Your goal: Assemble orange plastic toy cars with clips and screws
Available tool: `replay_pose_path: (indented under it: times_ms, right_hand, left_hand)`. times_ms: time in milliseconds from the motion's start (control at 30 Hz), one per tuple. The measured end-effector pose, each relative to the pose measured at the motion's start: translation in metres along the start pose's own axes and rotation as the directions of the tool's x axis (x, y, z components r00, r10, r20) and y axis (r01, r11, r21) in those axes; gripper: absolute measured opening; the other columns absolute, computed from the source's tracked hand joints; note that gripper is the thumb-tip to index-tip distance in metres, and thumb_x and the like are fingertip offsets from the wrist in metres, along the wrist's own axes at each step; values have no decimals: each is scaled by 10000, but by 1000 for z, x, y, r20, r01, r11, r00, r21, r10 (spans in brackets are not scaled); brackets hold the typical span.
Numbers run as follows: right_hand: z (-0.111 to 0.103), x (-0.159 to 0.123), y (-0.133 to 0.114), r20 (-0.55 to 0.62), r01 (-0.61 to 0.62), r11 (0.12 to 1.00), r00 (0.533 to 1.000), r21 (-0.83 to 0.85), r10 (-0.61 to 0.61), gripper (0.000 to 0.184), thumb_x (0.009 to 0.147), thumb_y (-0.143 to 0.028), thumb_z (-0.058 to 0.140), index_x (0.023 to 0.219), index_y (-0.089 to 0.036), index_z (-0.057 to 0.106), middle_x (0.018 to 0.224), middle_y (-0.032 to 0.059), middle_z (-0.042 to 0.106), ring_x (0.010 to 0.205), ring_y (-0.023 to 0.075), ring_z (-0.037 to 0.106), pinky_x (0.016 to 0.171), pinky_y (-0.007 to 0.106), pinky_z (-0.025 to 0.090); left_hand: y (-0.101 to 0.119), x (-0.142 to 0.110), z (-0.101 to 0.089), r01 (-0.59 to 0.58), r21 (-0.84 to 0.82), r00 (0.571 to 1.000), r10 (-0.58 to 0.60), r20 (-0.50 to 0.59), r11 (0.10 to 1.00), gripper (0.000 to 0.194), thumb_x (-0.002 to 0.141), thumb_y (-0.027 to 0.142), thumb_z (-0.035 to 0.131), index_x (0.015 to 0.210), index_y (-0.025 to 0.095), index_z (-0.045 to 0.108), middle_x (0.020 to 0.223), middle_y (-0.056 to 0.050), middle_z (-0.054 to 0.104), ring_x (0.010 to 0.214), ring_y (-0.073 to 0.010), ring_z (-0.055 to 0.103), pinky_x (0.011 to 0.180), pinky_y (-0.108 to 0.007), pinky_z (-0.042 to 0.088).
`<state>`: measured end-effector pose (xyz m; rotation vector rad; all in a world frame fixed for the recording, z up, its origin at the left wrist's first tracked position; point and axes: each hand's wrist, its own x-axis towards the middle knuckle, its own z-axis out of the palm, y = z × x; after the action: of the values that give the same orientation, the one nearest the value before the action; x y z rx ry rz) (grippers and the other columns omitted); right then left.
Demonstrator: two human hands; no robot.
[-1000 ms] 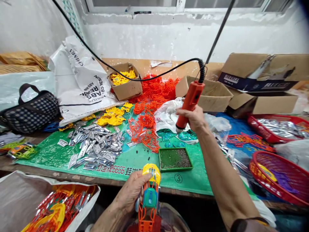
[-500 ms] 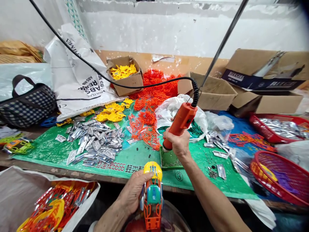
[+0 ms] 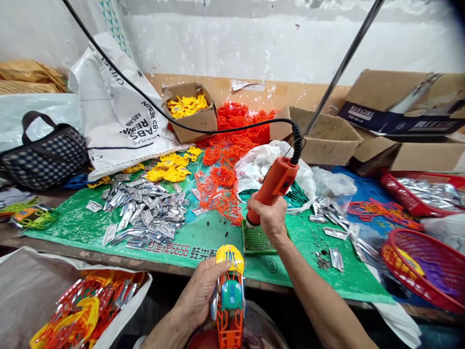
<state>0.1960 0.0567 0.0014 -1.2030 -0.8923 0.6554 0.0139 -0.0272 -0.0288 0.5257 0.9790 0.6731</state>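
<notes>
My left hand (image 3: 204,291) grips a toy car (image 3: 232,294) with a yellow nose, a teal middle and an orange lattice frame, held in front of the table's edge. The thumb presses on the yellow part. My right hand (image 3: 273,216) is wrapped around an orange electric screwdriver (image 3: 272,186), its tip end pointing down and left. That tip end is over a green perforated tray (image 3: 258,242) on the table; whether it touches the tray I cannot tell. A black cable (image 3: 232,130) runs from the screwdriver's top.
Silver parts (image 3: 145,208) lie heaped at left, with yellow parts (image 3: 169,167) behind. Orange lattice frames (image 3: 232,135) pile up at the back centre. Cardboard boxes (image 3: 327,145) stand behind. Red baskets (image 3: 417,276) sit at right. An open sack (image 3: 138,291) of parts is at lower left.
The view has shifted slightly, so the table's things sit a little further right. Both hands keep their holds, and the screwdriver stays over the green tray.
</notes>
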Motion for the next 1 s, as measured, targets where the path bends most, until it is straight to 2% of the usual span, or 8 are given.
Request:
replay_pose_path:
  times_ms: [167,333,467,567,700,800,1000]
  right_hand:
    - [0,-4,-3,1,0,1000,1000,-21,0,176,559,-253,732,652,-193,595,589,-39,604,532,137,537,552,302,464]
    - [2,-4,-3,2,1,1000,1000,-7,-1,175,547,-238,736,656,-189,608,579,-42,599,516,136,529,540,305,454]
    - [-3,-1,-5,-4,12,1000,1000,20,-12,162,554,-243,753,634,-175,630,589,-24,605,526,140,532,556,318,456]
    - [-9,-4,-20,10,45,994,999,100,-46,138,589,-245,744,629,-176,632,607,-19,601,532,143,545,563,325,471]
    - [-11,-20,-54,69,76,960,993,270,-98,92,638,-207,710,648,-193,619,636,-20,589,541,145,559,553,334,501]
    - [-8,-36,-71,108,86,952,987,293,-122,73,654,-189,690,685,-214,629,638,-26,580,547,151,568,567,349,520]
    - [0,-51,-64,140,85,955,982,283,-129,104,653,-190,723,718,-225,649,676,-17,618,577,159,588,622,370,527]
  left_hand:
    - [-1,-2,-1,9,-33,999,-10,-31,999,318,606,350,871,730,106,709,572,-14,647,454,-89,531,466,-197,468]
    - [0,-1,-2,37,-74,999,-39,-33,997,359,615,350,872,810,98,707,632,-36,676,471,-114,568,480,-236,506]
    - [0,3,1,9,-93,1000,-11,-19,996,355,631,331,860,835,88,700,659,-49,686,481,-116,574,489,-246,519]
    - [-1,4,4,-26,-90,1000,25,-11,996,327,647,324,841,825,94,691,633,-32,669,469,-103,559,471,-222,497]
    - [-3,5,9,-39,-24,999,39,-4,999,308,671,369,811,783,117,675,552,-3,627,395,-84,495,384,-188,413]
    - [-4,6,11,-28,-6,999,28,-18,1000,317,656,383,820,756,121,671,524,10,610,355,-64,446,352,-171,366]
    - [-4,5,13,-53,-29,998,54,21,998,332,641,381,851,717,113,670,549,-5,627,403,-80,496,404,-185,416]
